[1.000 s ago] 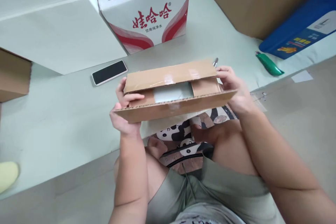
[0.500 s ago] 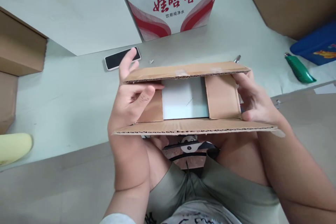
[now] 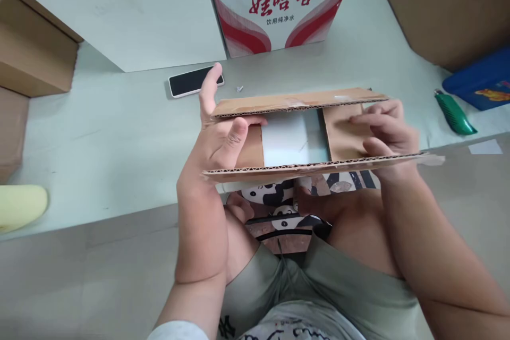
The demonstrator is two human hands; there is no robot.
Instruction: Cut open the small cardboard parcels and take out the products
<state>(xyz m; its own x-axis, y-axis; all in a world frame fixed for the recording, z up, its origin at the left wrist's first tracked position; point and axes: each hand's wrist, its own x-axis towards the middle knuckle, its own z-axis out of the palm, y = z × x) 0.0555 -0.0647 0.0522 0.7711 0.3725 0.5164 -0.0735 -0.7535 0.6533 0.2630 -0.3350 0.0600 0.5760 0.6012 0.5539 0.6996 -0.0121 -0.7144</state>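
Cardboard box (image 3: 295, 102) is held up over the lap, w/ the green floor beyond it, long side across the view and top open. Both long flaps stand out, far one & near one; two short inner flaps lie folded in, and a white item (image 3: 289, 141) shows in the gap btw them. L hand (image 3: 217, 143) grasps the box's left end: thumb pressed on the left inner flap, one finger sticking up past the far flap's edge. R hand (image 3: 388, 130) grasps the right end, fingers curled onto the right inner flap, thumb by the near flap. Under the box, a panda-print cloth (image 3: 274, 196) on the lap. On the floor just beyond the L hand lies a phone (image 3: 191, 81), screen up, not touching it. Behind that, a white carton (image 3: 279, 0) w/ red print. To the right, well apart from the R hand, a green knife (image 3: 454, 114), w/ a blue box (image 3: 478, 82) near it. Brown box (image 3: 35, 58) at far left, yellow thing (image 3: 19, 206) at the left edge; can't tell what it is.
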